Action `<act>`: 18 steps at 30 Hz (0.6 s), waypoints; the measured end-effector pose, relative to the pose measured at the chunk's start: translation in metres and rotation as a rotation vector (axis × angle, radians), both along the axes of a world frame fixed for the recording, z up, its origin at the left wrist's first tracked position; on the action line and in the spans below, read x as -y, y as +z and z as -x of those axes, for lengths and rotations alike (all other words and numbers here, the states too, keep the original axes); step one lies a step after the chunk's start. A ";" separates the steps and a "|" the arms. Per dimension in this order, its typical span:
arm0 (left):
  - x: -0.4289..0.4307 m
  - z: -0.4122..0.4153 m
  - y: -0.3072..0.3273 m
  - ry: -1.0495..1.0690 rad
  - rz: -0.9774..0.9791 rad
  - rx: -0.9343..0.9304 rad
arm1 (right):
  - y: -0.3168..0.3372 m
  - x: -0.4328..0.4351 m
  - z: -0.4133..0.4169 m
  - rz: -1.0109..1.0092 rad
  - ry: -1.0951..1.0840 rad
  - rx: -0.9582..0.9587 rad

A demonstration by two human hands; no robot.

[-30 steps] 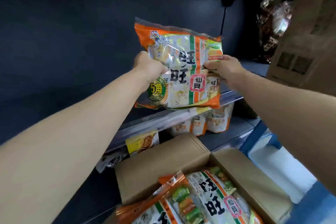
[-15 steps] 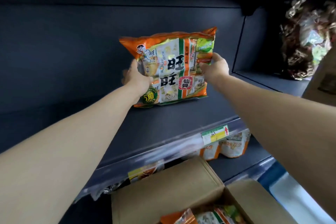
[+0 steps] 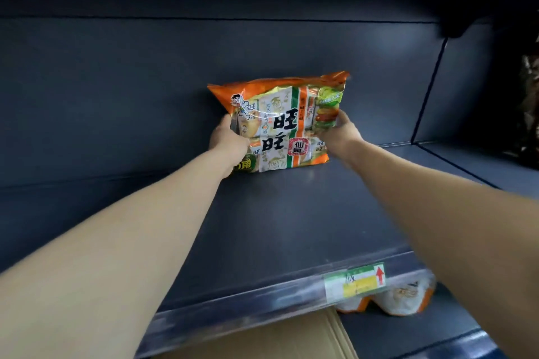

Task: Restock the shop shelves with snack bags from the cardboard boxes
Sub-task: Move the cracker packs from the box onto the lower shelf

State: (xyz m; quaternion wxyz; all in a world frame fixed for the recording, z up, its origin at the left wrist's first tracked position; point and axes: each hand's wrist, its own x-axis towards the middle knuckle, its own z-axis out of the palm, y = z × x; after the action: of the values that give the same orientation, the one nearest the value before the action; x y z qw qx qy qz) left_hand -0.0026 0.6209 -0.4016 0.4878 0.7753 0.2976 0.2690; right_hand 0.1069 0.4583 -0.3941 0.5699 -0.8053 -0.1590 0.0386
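While my left hand (image 3: 229,140) and right hand (image 3: 341,134) hold the snack bag (image 3: 280,125) by its sides, it seems light, crinkly, perhaps fragile.

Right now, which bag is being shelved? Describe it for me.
On the dark grey metal shelf, near its back wall, an orange plastic snack bag with black characters is held upright by the left hand and right hand. The pale bags one shelf lower are untouched.

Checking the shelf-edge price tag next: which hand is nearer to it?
Right. The right hand holds the snack bag at its right side, behind the price tag; the left hand holds its left side, farther off.
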 end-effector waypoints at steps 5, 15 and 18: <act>0.002 0.000 0.001 -0.035 0.035 -0.025 | -0.003 0.002 0.005 0.082 0.118 0.008; 0.034 0.061 0.010 -0.018 -0.144 -0.107 | -0.008 0.041 0.079 0.218 0.070 0.073; 0.059 0.088 0.011 -0.224 -0.129 -0.092 | -0.006 0.062 0.119 0.235 0.071 0.071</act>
State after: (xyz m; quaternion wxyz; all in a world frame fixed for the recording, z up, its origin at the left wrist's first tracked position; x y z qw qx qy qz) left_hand -0.0905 0.5617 -0.3902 0.4498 0.8449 0.2133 0.1957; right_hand -0.0118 0.3959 -0.4002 0.4637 -0.8613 -0.2020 0.0489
